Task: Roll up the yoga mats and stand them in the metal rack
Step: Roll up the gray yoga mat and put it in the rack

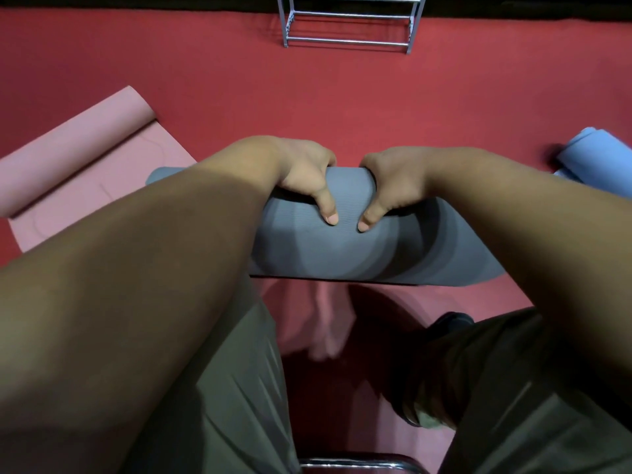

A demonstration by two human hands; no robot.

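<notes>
The person wears loose olive-green trousers (219, 388) of thin, smooth cloth that falls in long creases down the left leg. The right trouser leg (513, 388) is of the same cloth and bunches into darker folds at its inner side. Beside it sits a rounded black shape (451, 321), perhaps a shoe, too dark to tell. The left forearm (136, 268) and right forearm (547, 234) are unsleeved as far up as the view reaches. The left hand (304, 176) and right hand (396, 186) are bare, with thumbnails cut short.
</notes>
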